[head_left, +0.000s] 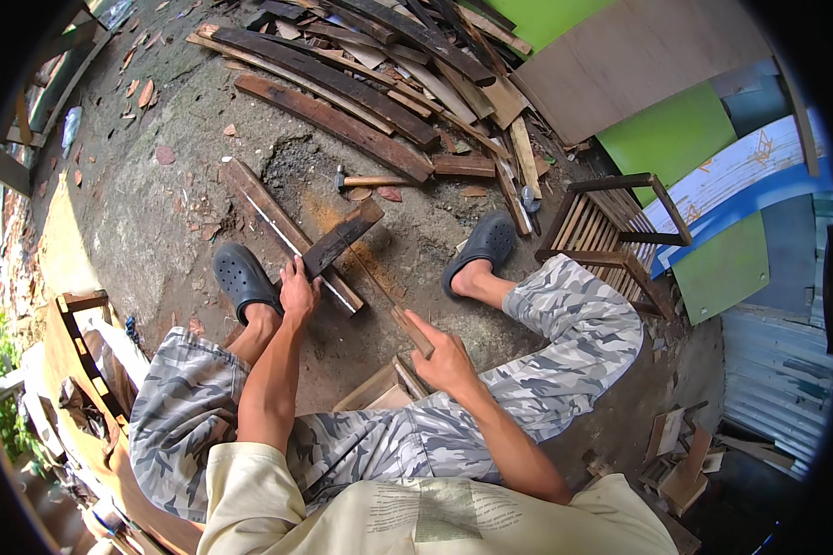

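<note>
A short dark wooden block point(344, 238) lies crosswise on a longer brown plank point(267, 215) on the ground between my feet. My left hand point(298, 290) grips the near left end of the block where it crosses the plank, fingers closed against the wood. In my right hand point(446, 357) is the wooden handle of a handsaw point(414, 330). Its thin blade runs up and left to the near edge of the block; I cannot tell how deep it sits. Orange-brown sawdust point(372, 266) lies on the ground around the block.
Beyond the block lies a hammer point(372, 181), and behind it a pile of dark boards point(333, 120). A slatted wooden frame point(611, 227) stands at right, near green panels. My clog-covered feet flank the plank. Under my legs sits a wooden seat point(372, 387).
</note>
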`<state>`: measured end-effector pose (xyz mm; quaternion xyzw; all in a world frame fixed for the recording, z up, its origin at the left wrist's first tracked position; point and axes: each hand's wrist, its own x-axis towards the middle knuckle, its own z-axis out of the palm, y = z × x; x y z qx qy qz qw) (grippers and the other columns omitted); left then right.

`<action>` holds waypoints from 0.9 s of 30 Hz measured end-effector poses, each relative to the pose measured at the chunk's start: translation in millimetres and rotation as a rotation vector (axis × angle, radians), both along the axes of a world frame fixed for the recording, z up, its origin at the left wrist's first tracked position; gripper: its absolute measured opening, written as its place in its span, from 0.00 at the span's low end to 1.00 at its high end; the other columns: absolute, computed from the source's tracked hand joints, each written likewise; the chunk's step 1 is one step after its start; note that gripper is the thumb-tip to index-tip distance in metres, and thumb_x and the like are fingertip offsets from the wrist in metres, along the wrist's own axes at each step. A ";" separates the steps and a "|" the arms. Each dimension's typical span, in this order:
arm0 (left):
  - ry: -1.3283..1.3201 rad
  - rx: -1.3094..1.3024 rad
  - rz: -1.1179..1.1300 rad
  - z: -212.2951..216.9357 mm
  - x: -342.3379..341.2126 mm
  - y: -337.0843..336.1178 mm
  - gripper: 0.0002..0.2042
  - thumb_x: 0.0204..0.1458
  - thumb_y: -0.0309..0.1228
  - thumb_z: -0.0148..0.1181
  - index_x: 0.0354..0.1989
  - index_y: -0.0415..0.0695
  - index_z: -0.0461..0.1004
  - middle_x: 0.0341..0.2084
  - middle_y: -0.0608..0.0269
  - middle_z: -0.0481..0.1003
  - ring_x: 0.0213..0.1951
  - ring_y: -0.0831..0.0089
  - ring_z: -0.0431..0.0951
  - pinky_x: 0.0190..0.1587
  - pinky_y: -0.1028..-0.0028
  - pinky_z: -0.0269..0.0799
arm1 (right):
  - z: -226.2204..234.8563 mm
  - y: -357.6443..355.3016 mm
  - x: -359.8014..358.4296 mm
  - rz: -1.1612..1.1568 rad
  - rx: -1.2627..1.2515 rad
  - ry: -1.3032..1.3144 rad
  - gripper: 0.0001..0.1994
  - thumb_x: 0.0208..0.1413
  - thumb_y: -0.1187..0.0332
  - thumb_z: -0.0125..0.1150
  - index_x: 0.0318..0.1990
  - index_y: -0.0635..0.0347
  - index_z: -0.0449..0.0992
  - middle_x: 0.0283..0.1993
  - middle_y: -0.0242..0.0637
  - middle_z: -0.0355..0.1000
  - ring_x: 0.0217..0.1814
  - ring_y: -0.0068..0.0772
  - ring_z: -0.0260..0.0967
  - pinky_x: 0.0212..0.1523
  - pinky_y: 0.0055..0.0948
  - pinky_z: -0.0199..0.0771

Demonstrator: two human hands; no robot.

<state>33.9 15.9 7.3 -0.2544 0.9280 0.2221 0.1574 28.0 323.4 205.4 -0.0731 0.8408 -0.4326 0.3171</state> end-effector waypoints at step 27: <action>-0.151 0.263 -0.062 -2.8 -6.6 -26.1 0.53 0.47 0.47 0.72 0.75 0.41 0.41 0.73 0.36 0.37 0.72 0.31 0.36 0.73 0.51 0.44 | -8.0 -20.1 -10.9 -0.013 -0.031 0.030 0.34 0.49 0.73 0.58 0.68 0.49 0.65 0.40 0.61 0.76 0.37 0.60 0.77 0.42 0.46 0.75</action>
